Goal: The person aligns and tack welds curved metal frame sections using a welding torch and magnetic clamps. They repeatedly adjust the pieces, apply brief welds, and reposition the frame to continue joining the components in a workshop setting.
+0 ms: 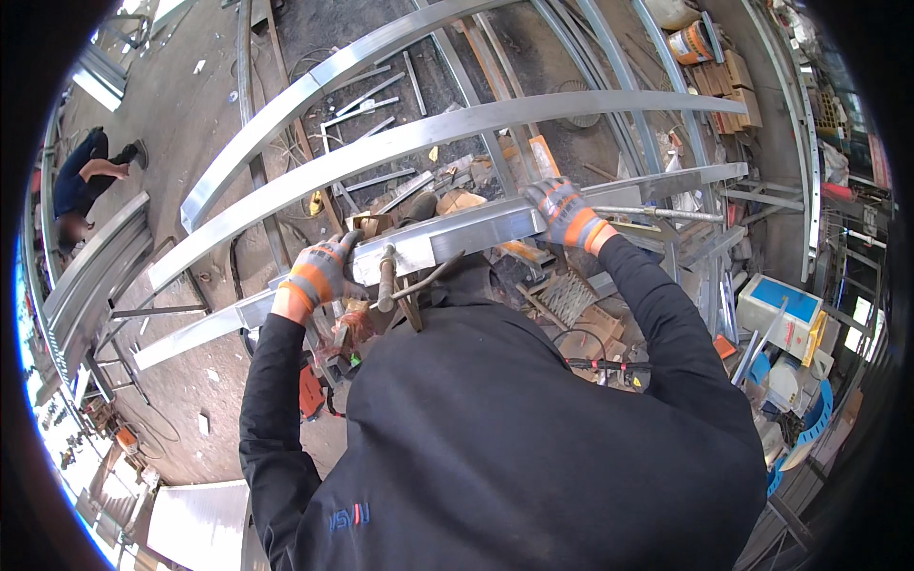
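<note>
In front of me a metal profile point(481, 231) runs from side to side, silvery and hollow-looking. My left hand point(318, 274), in a grey and orange work glove, is closed around its left part. My right hand point(568, 215), gloved alike, grips it farther right, fingers bent over the far edge. Between my hands a rusty screw clamp point(387, 276) sits on the profile, its bar handle pointing toward me. Right of my right hand a metal rod point(657, 213) lies along the work. The undersides of both hands are hidden.
Beyond lie two long curved metal beams point(381, 149) point(333, 68) across a frame. Offcuts point(367, 105) litter the floor there. At far left a person point(90, 181) is near stacked curved profiles point(95, 271). A blue-topped white box point(781, 309) and cardboard boxes point(728, 81) stand at right.
</note>
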The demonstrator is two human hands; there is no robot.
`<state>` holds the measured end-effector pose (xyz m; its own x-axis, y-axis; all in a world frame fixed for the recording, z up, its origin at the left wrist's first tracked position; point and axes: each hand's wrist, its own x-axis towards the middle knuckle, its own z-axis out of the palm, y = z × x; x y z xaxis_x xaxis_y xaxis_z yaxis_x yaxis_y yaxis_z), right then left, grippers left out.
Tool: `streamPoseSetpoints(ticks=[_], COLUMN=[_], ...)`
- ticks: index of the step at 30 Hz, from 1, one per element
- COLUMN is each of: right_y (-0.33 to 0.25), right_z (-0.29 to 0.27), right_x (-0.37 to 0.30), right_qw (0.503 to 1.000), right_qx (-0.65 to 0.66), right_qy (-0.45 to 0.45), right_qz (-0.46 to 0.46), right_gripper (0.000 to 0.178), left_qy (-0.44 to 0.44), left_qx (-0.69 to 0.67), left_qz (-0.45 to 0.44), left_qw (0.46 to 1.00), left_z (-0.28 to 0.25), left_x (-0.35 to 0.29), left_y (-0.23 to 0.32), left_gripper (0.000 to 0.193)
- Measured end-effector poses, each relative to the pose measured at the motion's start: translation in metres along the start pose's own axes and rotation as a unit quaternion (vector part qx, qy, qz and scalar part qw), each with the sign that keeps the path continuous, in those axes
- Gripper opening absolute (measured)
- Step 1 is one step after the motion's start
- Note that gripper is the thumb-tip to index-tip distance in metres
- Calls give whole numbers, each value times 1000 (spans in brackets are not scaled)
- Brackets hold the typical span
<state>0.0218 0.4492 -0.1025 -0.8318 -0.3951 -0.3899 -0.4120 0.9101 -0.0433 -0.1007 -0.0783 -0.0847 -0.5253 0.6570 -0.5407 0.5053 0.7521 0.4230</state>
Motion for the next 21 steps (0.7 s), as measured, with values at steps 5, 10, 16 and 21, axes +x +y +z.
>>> streamPoseSetpoints(ticks=[5,10,16,21], right_y=[-3,-3,-5,-15], right_z=[-9,-15,-24,-30], right_x=[0,0,-1,1], right_qw=[1000,999,1000,999], right_qx=[-7,35,9,17], right_qy=[-21,-24,-20,-25], right_qz=[13,26,6,30], right_gripper=[105,87,87,101], left_qy=[-9,24,-53,-31], left_qx=[60,24,-55,-64], left_qz=[15,79,45,65], left_qw=[998,996,996,995], left_z=[-1,-12,-16,-6], left_x=[1,1,10,12], left_y=[3,1,-8,-14], left_gripper=[108,114,105,103])
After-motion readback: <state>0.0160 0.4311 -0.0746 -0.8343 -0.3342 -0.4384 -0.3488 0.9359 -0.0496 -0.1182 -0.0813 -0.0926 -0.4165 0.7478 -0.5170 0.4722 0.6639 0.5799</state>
